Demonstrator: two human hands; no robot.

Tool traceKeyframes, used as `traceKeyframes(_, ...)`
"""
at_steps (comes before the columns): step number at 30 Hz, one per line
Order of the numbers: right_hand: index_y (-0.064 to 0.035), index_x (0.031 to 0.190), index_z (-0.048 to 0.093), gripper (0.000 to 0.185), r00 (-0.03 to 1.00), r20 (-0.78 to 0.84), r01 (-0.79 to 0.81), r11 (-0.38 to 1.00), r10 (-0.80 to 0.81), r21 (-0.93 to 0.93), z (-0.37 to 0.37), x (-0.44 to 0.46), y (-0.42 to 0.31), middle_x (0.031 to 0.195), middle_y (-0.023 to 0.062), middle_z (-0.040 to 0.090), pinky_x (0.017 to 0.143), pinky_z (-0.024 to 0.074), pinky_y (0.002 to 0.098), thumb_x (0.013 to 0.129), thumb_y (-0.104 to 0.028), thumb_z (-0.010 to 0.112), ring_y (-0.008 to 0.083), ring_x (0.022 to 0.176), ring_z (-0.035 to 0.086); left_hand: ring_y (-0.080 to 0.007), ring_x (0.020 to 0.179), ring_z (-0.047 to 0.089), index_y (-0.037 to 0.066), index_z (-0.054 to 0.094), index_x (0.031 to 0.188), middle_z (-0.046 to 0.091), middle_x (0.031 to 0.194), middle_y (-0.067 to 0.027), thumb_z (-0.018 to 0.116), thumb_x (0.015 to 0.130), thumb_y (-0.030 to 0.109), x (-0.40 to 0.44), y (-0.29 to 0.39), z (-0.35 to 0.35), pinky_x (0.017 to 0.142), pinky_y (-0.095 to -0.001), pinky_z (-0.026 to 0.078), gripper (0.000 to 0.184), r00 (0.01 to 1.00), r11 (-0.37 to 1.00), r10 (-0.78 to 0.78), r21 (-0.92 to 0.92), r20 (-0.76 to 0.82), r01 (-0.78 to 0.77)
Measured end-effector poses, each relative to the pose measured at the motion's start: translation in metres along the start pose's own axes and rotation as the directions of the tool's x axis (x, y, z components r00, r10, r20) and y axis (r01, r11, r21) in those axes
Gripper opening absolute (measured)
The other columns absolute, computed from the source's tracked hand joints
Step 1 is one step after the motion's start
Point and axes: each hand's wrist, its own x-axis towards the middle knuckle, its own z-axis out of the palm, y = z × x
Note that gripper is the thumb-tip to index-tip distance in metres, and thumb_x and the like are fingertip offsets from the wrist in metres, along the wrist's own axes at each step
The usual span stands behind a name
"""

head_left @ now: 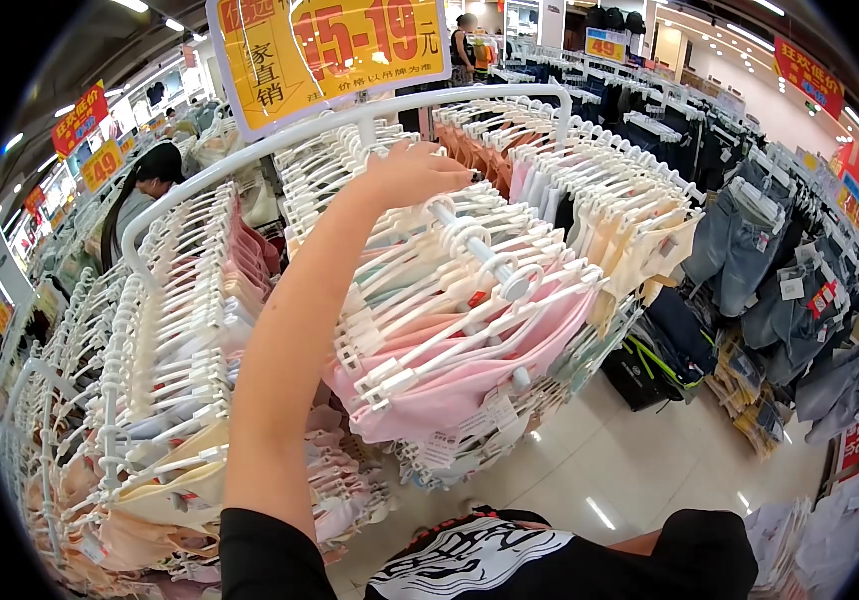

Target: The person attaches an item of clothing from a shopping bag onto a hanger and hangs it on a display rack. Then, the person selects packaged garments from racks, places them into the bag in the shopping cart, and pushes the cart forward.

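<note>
My left hand point(417, 173) reaches over a rack rail packed with white plastic hangers point(389, 325). Its fingers bend down around hangers behind the near end of the rail; the fingertips are partly hidden among them. Nearest to me on this rail hangs a pink garment point(429, 405) with a white paper tag point(441, 448). Peach, green and cream pieces hang behind it. The metal rail arm point(479, 250) points toward me and ends in a round cap. My right hand is out of view; only the black right sleeve point(704, 550) and a bit of forearm show.
A yellow price sign point(334, 60) stands above the white rack frame point(249, 150). More hanger rows are at left, where a person point(144, 190) stands. Denim shorts point(739, 245) hang at right, with a dark bag point(649, 355) below. Tiled floor point(589, 455) shows between racks.
</note>
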Motion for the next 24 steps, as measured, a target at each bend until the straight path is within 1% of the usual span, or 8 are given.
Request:
traceKeyframes(2, -0.0158, 0.129, 0.041, 0.055, 1.0, -0.001, -0.005, 1.0, 0.005, -0.002, 0.0, -0.002, 0.0, 0.121, 0.0137, 0.047, 0.085, 0.0418, 0.0406, 0.076, -0.009, 0.053, 0.0295, 0.102, 0.052, -0.0296, 0.115, 0.046, 0.028, 0.063, 0.108, 0.054, 0.121, -0.0073, 0.042, 0.08, 0.06, 0.003, -0.005, -0.001, 0.091, -0.0511, 0.036, 0.048, 0.998, 0.998, 0.069, -0.003, -0.002, -0.069)
traceKeyframes(5, -0.0158, 0.129, 0.041, 0.055, 1.0, -0.003, -0.015, 1.0, 0.015, -0.007, -0.001, -0.004, -0.001, 0.12, 0.0137, 0.048, 0.085, 0.0418, 0.0408, 0.076, -0.009, 0.053, 0.0296, 0.102, 0.053, -0.0259, 0.094, 0.058, 0.021, 0.068, 0.099, 0.064, 0.099, -0.0048, 0.044, 0.08, 0.06, 0.005, -0.014, 0.004, 0.079, -0.0431, 0.044, 0.05, 0.988, 0.989, 0.145, -0.033, -0.051, -0.146)
traceKeyframes(6, -0.0158, 0.129, 0.041, 0.054, 1.0, -0.004, -0.019, 1.0, 0.019, -0.011, -0.001, -0.005, -0.001, 0.12, 0.0138, 0.048, 0.085, 0.0418, 0.0408, 0.076, -0.009, 0.053, 0.0296, 0.102, 0.053, -0.024, 0.092, 0.06, 0.019, 0.068, 0.098, 0.065, 0.095, -0.0045, 0.045, 0.08, 0.059, -0.006, 0.0, -0.004, 0.077, -0.0397, 0.046, 0.049, 0.995, 0.996, 0.091, -0.017, -0.045, -0.092)
traceKeyframes(9, -0.0158, 0.129, 0.041, 0.054, 1.0, -0.01, -0.028, 1.0, 0.028, -0.014, -0.001, -0.007, -0.002, 0.119, 0.0138, 0.048, 0.085, 0.0419, 0.041, 0.076, -0.009, 0.053, 0.0297, 0.101, 0.053, -0.0241, 0.097, 0.055, 0.011, 0.067, 0.095, 0.062, 0.102, -0.0058, 0.051, 0.082, 0.045, -0.017, 0.013, -0.012, 0.085, -0.0347, 0.042, 0.04, 0.997, 0.998, 0.064, 0.006, -0.048, -0.064)
traceKeyframes(16, -0.0159, 0.128, 0.042, 0.053, 0.998, -0.02, -0.065, 0.998, 0.064, -0.018, -0.006, -0.016, 0.001, 0.118, 0.0139, 0.049, 0.085, 0.0419, 0.0413, 0.076, -0.01, 0.053, 0.0299, 0.1, 0.053, -0.0247, 0.097, 0.055, 0.011, 0.067, 0.094, 0.062, 0.1, -0.0053, 0.047, 0.084, 0.046, -0.021, 0.02, -0.016, 0.084, -0.0354, 0.042, 0.041, 0.998, 0.992, 0.064, 0.106, -0.018, -0.062)
traceKeyframes(20, -0.0159, 0.128, 0.042, 0.053, 0.996, -0.022, -0.092, 0.995, 0.092, -0.028, -0.006, -0.025, 0.002, 0.117, 0.0139, 0.049, 0.085, 0.042, 0.0415, 0.076, -0.01, 0.053, 0.03, 0.1, 0.053, -0.0261, 0.096, 0.056, 0.009, 0.065, 0.095, 0.062, 0.1, -0.0071, 0.048, 0.086, 0.038, -0.02, 0.012, -0.015, 0.084, -0.035, 0.043, 0.035, 0.985, 0.987, 0.159, 0.03, -0.073, -0.157)
traceKeyframes(23, -0.0159, 0.127, 0.043, 0.053, 0.994, -0.034, -0.108, 0.994, 0.106, -0.031, -0.008, -0.03, 0.004, 0.117, 0.014, 0.049, 0.084, 0.042, 0.0417, 0.076, -0.01, 0.053, 0.0301, 0.1, 0.053, -0.0264, 0.095, 0.056, 0.006, 0.063, 0.097, 0.062, 0.1, -0.0085, 0.049, 0.086, 0.036, -0.032, 0.031, -0.028, 0.083, -0.0351, 0.043, 0.035, 0.961, 0.97, 0.18, -0.125, -0.208, -0.208)
traceKeyframes(24, -0.0159, 0.127, 0.043, 0.052, 0.993, -0.04, -0.111, 0.993, 0.109, -0.029, -0.008, -0.032, 0.004, 0.117, 0.014, 0.049, 0.084, 0.042, 0.0417, 0.076, -0.01, 0.053, 0.0301, 0.1, 0.053, -0.0262, 0.094, 0.056, 0.004, 0.061, 0.099, 0.061, 0.1, -0.0106, 0.05, 0.087, 0.036, -0.037, 0.043, -0.033, 0.083, -0.0352, 0.043, 0.036, 0.964, 0.956, 0.216, -0.165, -0.156, -0.241)
